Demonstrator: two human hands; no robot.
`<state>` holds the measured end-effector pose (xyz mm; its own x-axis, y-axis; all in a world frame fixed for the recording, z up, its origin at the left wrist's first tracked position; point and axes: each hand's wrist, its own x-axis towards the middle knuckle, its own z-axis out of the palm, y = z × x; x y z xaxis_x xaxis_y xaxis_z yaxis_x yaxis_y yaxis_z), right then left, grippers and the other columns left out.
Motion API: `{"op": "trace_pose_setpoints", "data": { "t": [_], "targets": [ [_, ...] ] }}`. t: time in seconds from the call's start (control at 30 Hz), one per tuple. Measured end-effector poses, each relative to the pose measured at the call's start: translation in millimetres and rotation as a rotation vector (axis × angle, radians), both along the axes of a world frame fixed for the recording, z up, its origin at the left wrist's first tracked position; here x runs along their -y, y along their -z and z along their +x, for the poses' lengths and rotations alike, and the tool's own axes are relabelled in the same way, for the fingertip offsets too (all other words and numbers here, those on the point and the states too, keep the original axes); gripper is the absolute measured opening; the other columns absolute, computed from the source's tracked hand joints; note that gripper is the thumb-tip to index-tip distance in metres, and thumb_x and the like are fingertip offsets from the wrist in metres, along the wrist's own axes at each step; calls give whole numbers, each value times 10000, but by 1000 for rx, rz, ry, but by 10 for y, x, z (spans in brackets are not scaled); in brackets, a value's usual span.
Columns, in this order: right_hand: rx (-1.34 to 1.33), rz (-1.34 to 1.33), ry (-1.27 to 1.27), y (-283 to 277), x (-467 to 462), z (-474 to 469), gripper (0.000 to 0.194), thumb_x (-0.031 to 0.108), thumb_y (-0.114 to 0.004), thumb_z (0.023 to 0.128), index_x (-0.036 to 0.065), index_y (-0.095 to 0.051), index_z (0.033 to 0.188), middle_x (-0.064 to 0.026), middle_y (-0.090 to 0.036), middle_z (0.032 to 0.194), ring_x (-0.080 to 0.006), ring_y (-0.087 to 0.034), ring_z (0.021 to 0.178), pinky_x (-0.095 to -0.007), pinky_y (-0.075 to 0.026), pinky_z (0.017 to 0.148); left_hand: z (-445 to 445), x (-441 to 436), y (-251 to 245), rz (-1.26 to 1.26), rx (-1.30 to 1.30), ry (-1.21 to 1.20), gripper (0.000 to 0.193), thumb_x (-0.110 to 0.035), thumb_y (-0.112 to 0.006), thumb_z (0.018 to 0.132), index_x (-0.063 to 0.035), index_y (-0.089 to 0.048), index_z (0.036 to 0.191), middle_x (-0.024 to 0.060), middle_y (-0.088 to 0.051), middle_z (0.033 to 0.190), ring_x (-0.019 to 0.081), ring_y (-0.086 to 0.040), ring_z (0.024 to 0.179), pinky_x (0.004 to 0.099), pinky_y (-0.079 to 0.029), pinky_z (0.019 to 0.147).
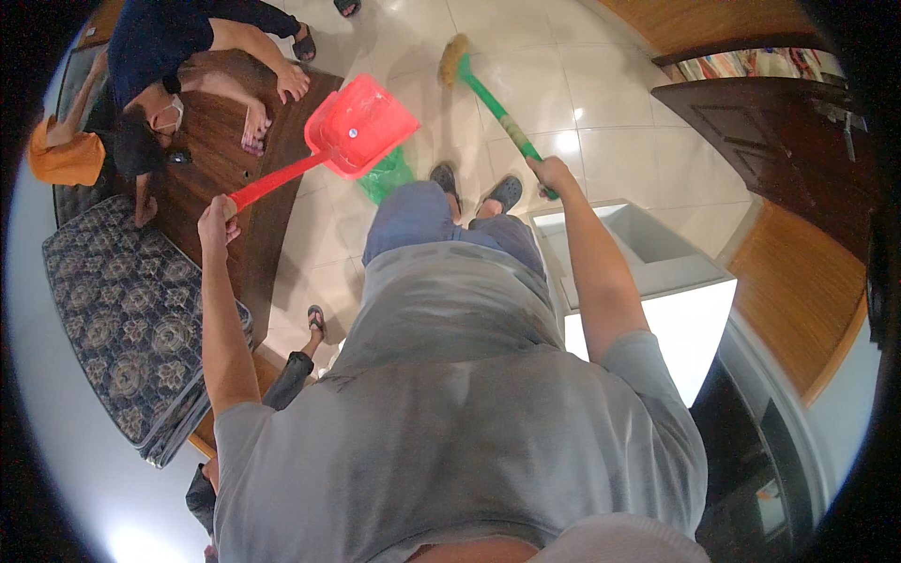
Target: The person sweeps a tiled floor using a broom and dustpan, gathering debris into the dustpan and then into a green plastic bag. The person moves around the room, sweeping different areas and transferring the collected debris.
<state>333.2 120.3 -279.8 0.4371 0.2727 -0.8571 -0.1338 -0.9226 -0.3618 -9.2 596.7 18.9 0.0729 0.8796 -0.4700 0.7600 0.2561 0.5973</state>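
Note:
My left hand [219, 226] is closed round the handle end of a red plastic dustpan [373, 119], whose pan is raised in front of me at the left, facing up. Behind the pan and partly hidden by it is a green plastic bag [388, 176], beside my knee. In my right hand [551, 174] is the green handle of a broom [498, 112]. Its tan bristle head points away from me, over the tiled floor; whether it touches the tiles I cannot tell.
People are close at the left, one leaning over a brown wooden platform [281, 141]. A folded patterned mattress [127, 317] lies near it. An open white box-like unit [633, 281] stands by my right side. A dark wooden cabinet [760, 134] is at the far right.

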Motion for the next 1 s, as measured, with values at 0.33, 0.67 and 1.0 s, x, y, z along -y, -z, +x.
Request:
{"op": "trace_pose_setpoints", "data": {
  "t": [0.33,0.67,1.0],
  "targets": [
    [-372,41,603,-665,1103,-250,403,486,-595,862,85,-568,826,-26,-495,571,-124,-471,398,-305,-380,337,809,-248,392,-29,22,147,320,-366,-597,846,-81,-636,985,-21,-530,622,56,-484,480,226,-443,461],
    [526,-245,-76,-1268,932,444,452,259,-590,818,47,-464,1197,-230,-651,933,-384,-643,870,-481,-501,743,1718,-691,785,-246,55,355,369,-400,-621,838,-80,-586,1019,11,-539,653,69,-484,474,216,-427,431],
    [544,-386,-249,-131,522,1288,306,220,-439,904,15,-541,1106,-185,-663,1004,-346,-652,926,-451,-521,774,1935,288,777,-216,-14,437,411,-391,-624,845,-38,-558,1044,44,-569,710,83,-512,516,227,-451,456]
  ]
}}
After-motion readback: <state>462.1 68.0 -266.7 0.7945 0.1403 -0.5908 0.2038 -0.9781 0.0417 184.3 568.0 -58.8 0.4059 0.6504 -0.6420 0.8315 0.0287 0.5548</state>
